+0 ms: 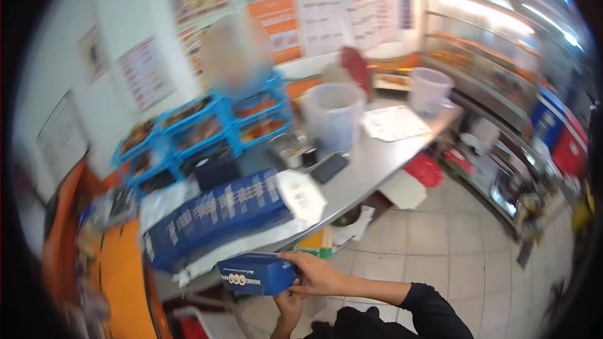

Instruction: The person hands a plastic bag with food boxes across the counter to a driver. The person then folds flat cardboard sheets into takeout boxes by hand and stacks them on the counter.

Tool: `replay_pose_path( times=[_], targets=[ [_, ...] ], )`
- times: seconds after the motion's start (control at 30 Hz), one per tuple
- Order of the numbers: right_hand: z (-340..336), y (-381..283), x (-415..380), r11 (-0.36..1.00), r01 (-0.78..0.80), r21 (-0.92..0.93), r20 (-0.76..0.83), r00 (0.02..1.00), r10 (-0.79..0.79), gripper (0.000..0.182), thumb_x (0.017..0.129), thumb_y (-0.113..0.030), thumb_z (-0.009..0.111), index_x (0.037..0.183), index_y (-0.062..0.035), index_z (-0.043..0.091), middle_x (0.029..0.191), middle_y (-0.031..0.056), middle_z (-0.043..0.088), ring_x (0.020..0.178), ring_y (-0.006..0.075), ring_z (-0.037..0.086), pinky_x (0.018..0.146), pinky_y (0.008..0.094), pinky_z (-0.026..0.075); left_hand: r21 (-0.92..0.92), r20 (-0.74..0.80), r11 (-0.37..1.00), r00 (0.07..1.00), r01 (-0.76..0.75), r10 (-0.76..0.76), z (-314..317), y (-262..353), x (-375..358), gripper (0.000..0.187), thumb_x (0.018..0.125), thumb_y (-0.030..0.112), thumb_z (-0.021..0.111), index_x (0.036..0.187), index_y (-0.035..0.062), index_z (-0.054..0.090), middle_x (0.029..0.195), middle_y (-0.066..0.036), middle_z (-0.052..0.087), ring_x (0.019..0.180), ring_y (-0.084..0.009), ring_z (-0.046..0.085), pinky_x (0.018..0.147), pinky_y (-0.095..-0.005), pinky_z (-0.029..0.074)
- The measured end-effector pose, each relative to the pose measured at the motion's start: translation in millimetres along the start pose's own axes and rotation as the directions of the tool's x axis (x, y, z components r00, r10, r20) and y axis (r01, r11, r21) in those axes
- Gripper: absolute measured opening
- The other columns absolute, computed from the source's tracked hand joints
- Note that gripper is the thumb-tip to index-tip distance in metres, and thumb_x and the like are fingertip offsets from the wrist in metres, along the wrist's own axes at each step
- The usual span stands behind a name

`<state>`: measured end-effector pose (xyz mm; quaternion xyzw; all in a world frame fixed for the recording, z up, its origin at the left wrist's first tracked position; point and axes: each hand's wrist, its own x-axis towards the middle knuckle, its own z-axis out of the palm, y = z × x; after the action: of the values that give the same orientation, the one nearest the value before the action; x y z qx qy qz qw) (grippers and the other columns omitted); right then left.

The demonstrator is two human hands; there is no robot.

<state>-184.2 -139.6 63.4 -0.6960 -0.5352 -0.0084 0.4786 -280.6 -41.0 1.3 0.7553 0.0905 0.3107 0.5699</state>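
Observation:
A small dark blue cardboard box (260, 274) with white and yellow print is held in front of me, just off the table's front edge. My right hand (319, 274) grips its right end, fingers on top and thumb at the lower corner. Below that corner my left hand (289, 304) closes against the box's underside; part of its fingers is hidden. Behind the box, a row of similar blue boxes (213, 213) lies on the metal table (367, 172), on white plastic wrapping.
Blue stacking bins (220, 129) with packets line the wall. Further along the table are a dark phone-like object (330, 167), a large plastic bucket (333, 113), a smaller bucket (430, 88) and a white sheet (396, 123). An orange surface (122, 276) stands at left; metal shelving (483, 44) at right.

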Motion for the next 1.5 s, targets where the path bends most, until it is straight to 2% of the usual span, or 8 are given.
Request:
replay_pose_path(
  times=[0.17, 0.37, 0.53, 0.6, 1.0, 1.13, 1.23, 1.5],
  targets=[
    [-56, -1, -68, 0.847, -0.511, 0.143, -0.285, 0.799, 0.53, 0.083, 0.064, -0.02, 0.069, 0.131, -0.0086, 0.022, 0.105, 0.0176, 0.051, 0.087, 0.0276, 0.056, 0.075, 0.0334, 0.046, 0.083, 0.735, 0.99, 0.678, -0.114, 0.017, 41, 21, 40, 0.027, 0.076, 0.014, 0.063, 0.098, -0.0009, 0.056, 0.091, -0.019, 0.061, 0.088, -0.0301, 0.06, 0.075, -0.0327, 0.046],
    [-93, 14, -175, 0.562, -0.553, 0.615, -0.416, 0.378, 0.827, 0.087, 0.066, -0.018, 0.071, 0.133, -0.0128, 0.016, 0.093, 0.0134, 0.053, 0.073, 0.0134, 0.054, 0.065, 0.0273, 0.048, -0.045, 0.617, 0.898, 0.695, -0.437, 0.369, 34, 32, 117, 0.06, 0.075, 0.016, 0.065, 0.125, 0.0033, 0.034, 0.118, -0.014, 0.048, 0.11, -0.0235, 0.046, 0.092, -0.034, 0.036],
    [-65, 12, -232, 0.212, -0.63, 0.747, 0.098, 0.421, 0.902, 0.092, 0.074, -0.017, 0.066, 0.136, -0.0176, -0.001, 0.101, 0.0155, 0.05, 0.078, 0.017, 0.055, 0.068, 0.0282, 0.049, 0.13, 0.987, 0.907, 0.032, 0.402, -0.156, 63, -104, 92, 0.065, 0.085, 0.023, 0.052, 0.135, 0.0143, 0.012, 0.098, -0.004, 0.045, 0.085, -0.0142, 0.045, 0.073, -0.025, 0.039],
    [-51, 5, -239, 0.15, -0.722, 0.676, 0.21, 0.383, 0.9, 0.091, 0.076, -0.018, 0.064, 0.136, -0.0186, -0.004, 0.101, 0.0132, 0.048, 0.078, 0.016, 0.055, 0.071, 0.0286, 0.048, 0.281, 0.948, 0.846, 0.006, 0.452, -0.318, 57, -85, 59, 0.06, 0.083, 0.028, 0.052, 0.132, 0.0172, 0.021, 0.094, -0.003, 0.044, 0.081, -0.0117, 0.044, 0.067, -0.0253, 0.039],
    [-38, 55, -208, 0.063, -0.838, 0.542, 0.495, 0.379, 0.782, 0.059, 0.074, -0.011, 0.062, 0.126, -0.0142, 0.033, 0.096, 0.0084, 0.049, 0.089, 0.0113, 0.05, 0.069, 0.0253, 0.048, -0.037, 0.916, 0.405, 0.193, 0.914, -0.352, -7, -127, -5, 0.04, 0.082, 0.024, 0.052, 0.115, 0.0067, 0.04, 0.104, -0.005, 0.05, 0.096, -0.0115, 0.05, 0.078, -0.0293, 0.044],
    [-73, 136, -156, 0.299, -0.802, -0.517, 0.114, 0.282, 0.953, 0.049, 0.072, -0.022, 0.061, 0.118, -0.008, 0.048, 0.1, 0.0214, 0.056, 0.093, 0.0301, 0.055, 0.073, 0.0362, 0.046, -0.203, 0.751, 0.894, 0.649, 0.4, -0.12, 32, -68, 19, 0.05, 0.076, 0.024, 0.064, 0.117, 0.0086, 0.041, 0.113, -0.009, 0.047, 0.104, -0.018, 0.046, 0.087, -0.0301, 0.038],
    [-130, 193, -78, 0.778, -0.628, -0.035, -0.029, 0.779, 0.627, 0.026, 0.071, -0.019, 0.062, 0.09, -0.0006, 0.061, 0.078, 0.0122, 0.063, 0.07, 0.018, 0.059, 0.066, 0.032, 0.046, -0.203, 0.791, 0.979, 0.588, -0.007, 0.169, 46, -3, 62, 0.068, 0.073, 0.036, 0.065, 0.126, 0.0098, 0.032, 0.127, -0.017, 0.038, 0.119, -0.0313, 0.035, 0.097, -0.0374, 0.031],
    [-115, 300, 149, 0.931, -0.35, -0.104, 0.105, 0.927, 0.36, 0.017, 0.069, -0.014, 0.061, 0.079, -0.0001, 0.06, 0.07, 0.0096, 0.061, 0.065, 0.0114, 0.054, 0.062, 0.0308, 0.044, 0.833, 0.217, 0.483, 0.962, -0.271, 0.166, 55, -123, 218, 0.068, 0.072, 0.032, 0.061, 0.129, 0.0079, 0.032, 0.134, -0.013, 0.029, 0.124, -0.0352, 0.023, 0.097, -0.0576, 0.013]
  ],
)
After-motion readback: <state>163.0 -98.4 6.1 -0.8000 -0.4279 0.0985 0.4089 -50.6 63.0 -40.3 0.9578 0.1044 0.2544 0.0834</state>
